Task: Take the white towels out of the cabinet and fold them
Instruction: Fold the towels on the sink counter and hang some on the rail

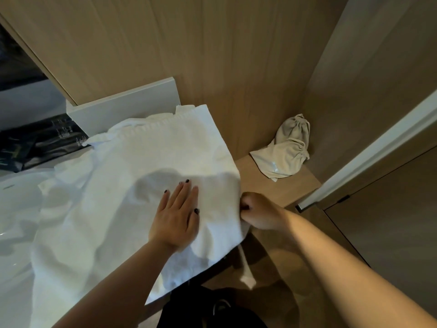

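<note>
Head view: white towel [132,185] spread, rumpled; left hand [176,216] flat on it, right hand [257,210] pinching edge.

A left hand [176,216] presses flat on a white towel [132,197] spread over a white counter [14,209], while the right hand [257,210] pinches the towel's right edge.

The left hand [176,217] lies flat, palm down, its dark-nailed fingers [186,192] straight and close together and the forearm reaching in from the lower left, while the right hand [259,211], fingers curled into a pinch, extends from the lower right.
</note>
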Action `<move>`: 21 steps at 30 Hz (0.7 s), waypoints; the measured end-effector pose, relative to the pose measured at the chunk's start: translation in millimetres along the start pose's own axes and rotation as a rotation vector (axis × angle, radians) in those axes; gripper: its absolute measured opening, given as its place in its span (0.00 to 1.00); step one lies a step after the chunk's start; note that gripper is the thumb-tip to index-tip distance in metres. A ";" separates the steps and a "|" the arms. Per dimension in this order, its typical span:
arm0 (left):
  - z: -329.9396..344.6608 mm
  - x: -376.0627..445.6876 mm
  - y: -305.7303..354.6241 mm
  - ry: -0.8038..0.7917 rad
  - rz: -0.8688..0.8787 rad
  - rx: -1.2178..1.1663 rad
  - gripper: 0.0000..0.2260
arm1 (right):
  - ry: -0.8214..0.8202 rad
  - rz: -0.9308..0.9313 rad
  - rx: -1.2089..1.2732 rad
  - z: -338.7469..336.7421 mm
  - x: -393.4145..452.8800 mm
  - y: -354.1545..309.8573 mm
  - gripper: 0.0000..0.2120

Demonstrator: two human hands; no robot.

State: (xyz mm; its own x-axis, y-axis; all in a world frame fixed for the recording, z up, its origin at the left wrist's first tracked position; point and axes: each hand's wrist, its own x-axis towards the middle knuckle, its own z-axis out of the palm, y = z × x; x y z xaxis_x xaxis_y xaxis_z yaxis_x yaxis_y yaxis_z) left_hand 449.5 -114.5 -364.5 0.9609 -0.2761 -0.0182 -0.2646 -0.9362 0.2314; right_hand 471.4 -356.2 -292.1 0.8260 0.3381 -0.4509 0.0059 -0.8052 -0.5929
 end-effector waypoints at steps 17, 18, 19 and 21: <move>-5.5 1.6 2.8 0.006 0.030 -0.030 0.28 | 0.340 0.402 0.483 18.1 -26.0 74.2 0.25; -5.3 2.0 2.6 0.005 0.030 -0.030 0.28 | 0.411 0.455 0.389 18.3 -25.6 74.6 0.24; -4.7 2.2 2.0 0.003 0.031 -0.027 0.28 | 0.505 0.482 0.302 19.2 -25.0 74.4 0.20; -2.9 3.3 0.8 -0.002 0.032 -0.022 0.28 | 0.694 0.372 0.213 26.1 -24.0 57.3 0.06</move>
State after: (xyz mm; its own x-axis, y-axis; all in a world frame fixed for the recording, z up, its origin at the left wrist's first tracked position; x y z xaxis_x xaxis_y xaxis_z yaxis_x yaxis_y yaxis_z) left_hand 452.7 -115.6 -361.6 0.9519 -0.3060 -0.0123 -0.2932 -0.9220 0.2529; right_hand 437.2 -397.8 -332.7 0.9141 -0.3687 -0.1687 -0.3875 -0.6717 -0.6314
